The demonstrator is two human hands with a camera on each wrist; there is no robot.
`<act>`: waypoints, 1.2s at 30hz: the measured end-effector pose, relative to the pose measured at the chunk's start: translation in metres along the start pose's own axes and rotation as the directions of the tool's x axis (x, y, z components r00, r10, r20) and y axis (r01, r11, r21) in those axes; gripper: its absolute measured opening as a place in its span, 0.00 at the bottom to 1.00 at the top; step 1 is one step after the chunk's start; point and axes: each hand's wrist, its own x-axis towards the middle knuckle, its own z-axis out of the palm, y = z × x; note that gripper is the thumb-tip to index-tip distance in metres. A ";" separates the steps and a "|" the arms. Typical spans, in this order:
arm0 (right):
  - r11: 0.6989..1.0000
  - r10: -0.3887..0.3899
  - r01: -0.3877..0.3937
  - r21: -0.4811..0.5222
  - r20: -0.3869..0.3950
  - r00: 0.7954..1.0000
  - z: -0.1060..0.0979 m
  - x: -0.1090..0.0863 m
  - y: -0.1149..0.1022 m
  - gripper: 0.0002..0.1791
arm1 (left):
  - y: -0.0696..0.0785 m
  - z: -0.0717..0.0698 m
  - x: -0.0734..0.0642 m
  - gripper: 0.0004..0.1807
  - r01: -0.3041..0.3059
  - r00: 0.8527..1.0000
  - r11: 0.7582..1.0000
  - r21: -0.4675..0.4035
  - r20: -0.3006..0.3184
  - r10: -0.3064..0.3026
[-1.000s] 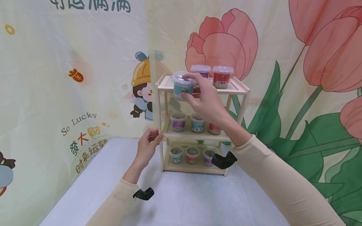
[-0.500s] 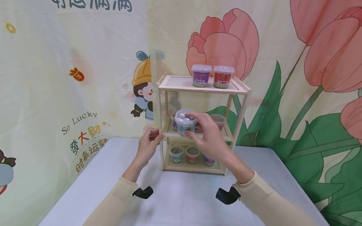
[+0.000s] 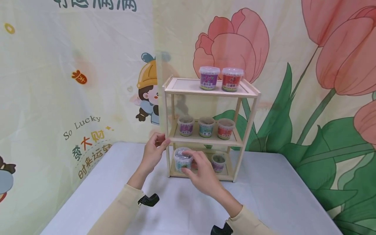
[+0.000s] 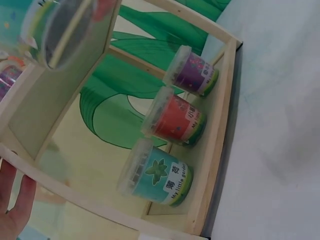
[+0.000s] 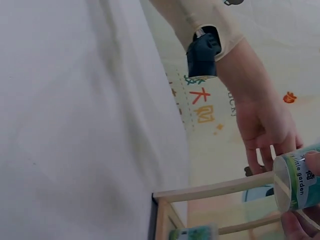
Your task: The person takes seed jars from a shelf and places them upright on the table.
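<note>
Here, teal "little garden" cup (image 5: pixel 296 182)

dressed in plain cream long sleeves (image 3: pixel 113 212), snug at the cuffs (image 3: pixel 134 192) | fitted there, left and right, with black, bent wrist cameras (image 3: pixel 149 199) (blockier from the right wrist view)

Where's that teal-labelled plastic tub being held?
In the head view, the tub is in the right hand, at the lower left front of the pale wooden rack, right of the left hand.
</note>
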 end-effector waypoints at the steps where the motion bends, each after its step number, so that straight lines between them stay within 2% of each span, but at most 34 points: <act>1: 1.000 0.006 -0.006 -0.001 0.000 1.000 0.004 -0.002 0.003 0.31 | -0.001 0.000 0.000 0.15 -0.003 1.000 1.000 -0.001 0.001 0.003; 12: 0.998 0.063 -0.063 -0.005 -0.001 0.998 0.041 -0.011 0.033 0.29 | -0.002 -0.002 0.003 0.15 -0.032 0.999 0.999 0.004 -0.001 0.032; 20: 0.992 0.126 -0.126 0.001 0.033 0.992 0.066 -0.017 0.053 0.28 | -0.001 -0.003 0.003 0.16 -0.043 0.999 0.999 -0.005 0.009 0.043; 28: 0.984 0.176 -0.176 0.002 0.041 0.984 0.085 -0.020 0.059 0.28 | 0.001 -0.005 0.003 0.16 -0.045 0.999 0.999 0.009 0.024 0.045; 36: 0.986 0.164 -0.161 -0.048 0.067 0.984 0.096 -0.026 0.059 0.28 | 0.001 -0.004 0.003 0.17 -0.050 0.998 0.999 0.017 0.032 0.049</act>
